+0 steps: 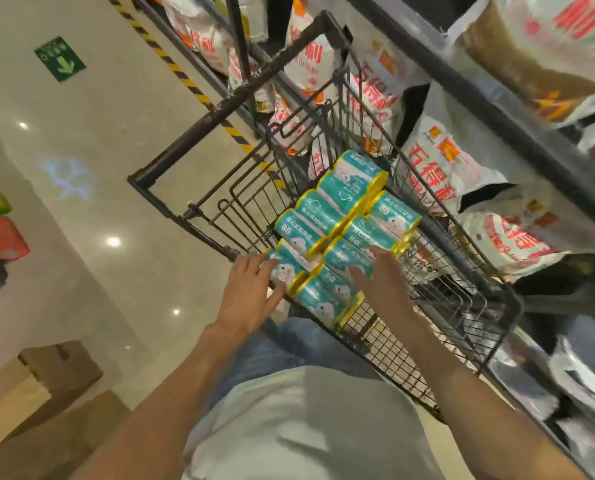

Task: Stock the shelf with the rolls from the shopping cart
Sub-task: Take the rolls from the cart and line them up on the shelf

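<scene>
I can't make out the blurred shelf beyond the shopping cart. Inside the cart lie the rolls. My left hand and right hand press spread fingers against the nearest rolls.

Open top of the black wire shopping cart gives access from above. Teal, yellow-rimmed packaged rolls fill its near-left part; bare mesh lies to their right. The dark metal shelf, packed with white red-printed bags, closes the right side. Glossy beige floor lies open left.
</scene>
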